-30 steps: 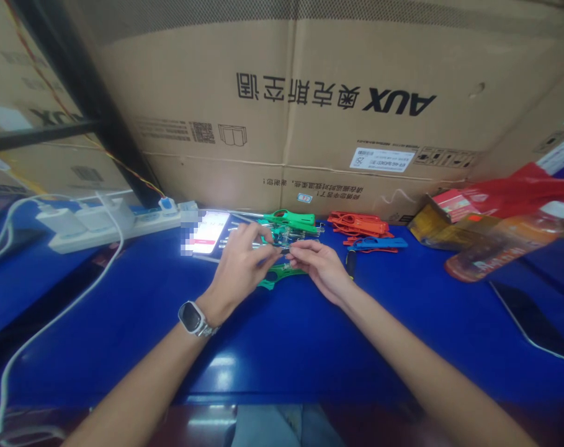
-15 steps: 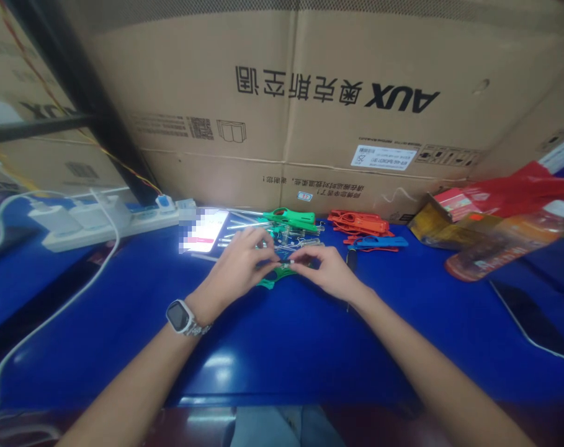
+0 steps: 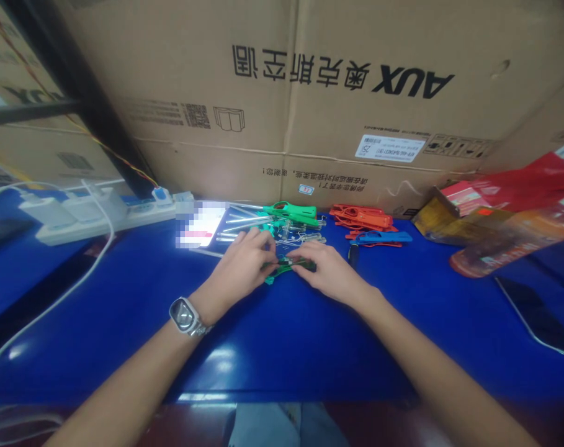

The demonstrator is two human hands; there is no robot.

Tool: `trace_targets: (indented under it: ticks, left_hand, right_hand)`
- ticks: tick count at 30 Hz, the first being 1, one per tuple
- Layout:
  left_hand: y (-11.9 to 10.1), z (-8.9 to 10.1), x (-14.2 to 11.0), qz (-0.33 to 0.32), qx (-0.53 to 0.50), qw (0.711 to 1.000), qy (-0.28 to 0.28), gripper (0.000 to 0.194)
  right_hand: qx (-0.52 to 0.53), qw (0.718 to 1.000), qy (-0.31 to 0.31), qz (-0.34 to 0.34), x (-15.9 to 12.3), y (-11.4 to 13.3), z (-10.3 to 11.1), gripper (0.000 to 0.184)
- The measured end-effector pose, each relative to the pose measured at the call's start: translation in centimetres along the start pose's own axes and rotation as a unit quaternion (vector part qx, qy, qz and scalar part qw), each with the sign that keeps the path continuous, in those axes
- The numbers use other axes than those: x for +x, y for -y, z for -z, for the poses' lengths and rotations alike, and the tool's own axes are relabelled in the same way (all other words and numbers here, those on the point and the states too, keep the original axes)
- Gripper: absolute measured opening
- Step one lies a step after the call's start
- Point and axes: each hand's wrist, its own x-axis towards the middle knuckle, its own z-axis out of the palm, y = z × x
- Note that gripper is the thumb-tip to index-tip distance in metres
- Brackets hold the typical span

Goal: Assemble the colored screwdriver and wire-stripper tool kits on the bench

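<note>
While my left hand and right hand pinch a small part just over the green casing, I'd judge it light, stiff, perhaps fragile, best held gently by its ends; finer details are blurred.

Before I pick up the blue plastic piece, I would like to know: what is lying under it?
Under the blue piece, orange-red plastic shows at its left end and along its lower edge. What lies beneath its middle is covered, so I cannot tell.
</note>
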Motion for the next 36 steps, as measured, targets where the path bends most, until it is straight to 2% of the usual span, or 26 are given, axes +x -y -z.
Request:
trace_targets:
  ticks: [10, 19, 28, 36]
  left_hand:
    - [-0.3, -0.1, -0.1, 0.008, -0.019, 0.999, 0.027, 0.018]
    - [-0.4, 0.0, -0.2, -0.005, -0.057, 0.996, 0.064, 0.019]
    - [-0.3, -0.3, -0.1, 0.003, -0.062, 0.997, 0.046, 0.02]
    - [-0.8, 0.6, 0.2, 0.019, -0.039, 0.994, 0.101, 0.017]
  right_hand:
    - [-0.042, 0.997, 0.055, 0.014, -0.3, 0.1, 0.1, 0.025]
    - [-0.128, 0.986, 0.108, -0.027, -0.9, 2.4, 0.8, 0.026]
    - [-0.005, 0.995, 0.103, -0.016, -0.7, 1.3, 1.5, 0.031]
    - [-0.012, 0.992, 0.125, -0.016, -0.7, 1.1, 1.6, 0.035]
